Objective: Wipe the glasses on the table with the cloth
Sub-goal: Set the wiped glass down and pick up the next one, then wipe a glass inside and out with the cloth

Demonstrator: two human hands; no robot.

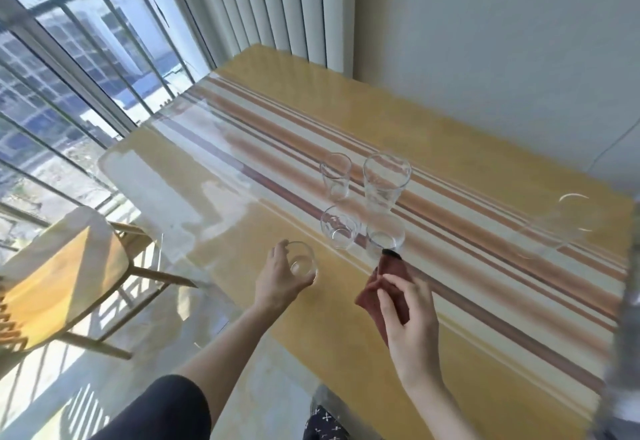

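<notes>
We've got our left hand (277, 278) curled round a short tumbler (302, 262) near the table (485, 353) edge, fingers wrapped on its left side. Our right hand (407, 308) pinches a reddish-brown cloth (388, 287), its top corner touching the base of the short glass (385, 237) just right of the tumbler. Beyond the tumbler: another short glass (338, 229), touching or nearly touching the first. Further back from the tumbler, two taller ones: a narrow glass (335, 176) and a wide tall glass (386, 180), side by side. Far right of the tumbler, a blurred glass (568, 221). All look empty. A wooden chair (65, 287) sits left of the tumbler, off the table
</notes>
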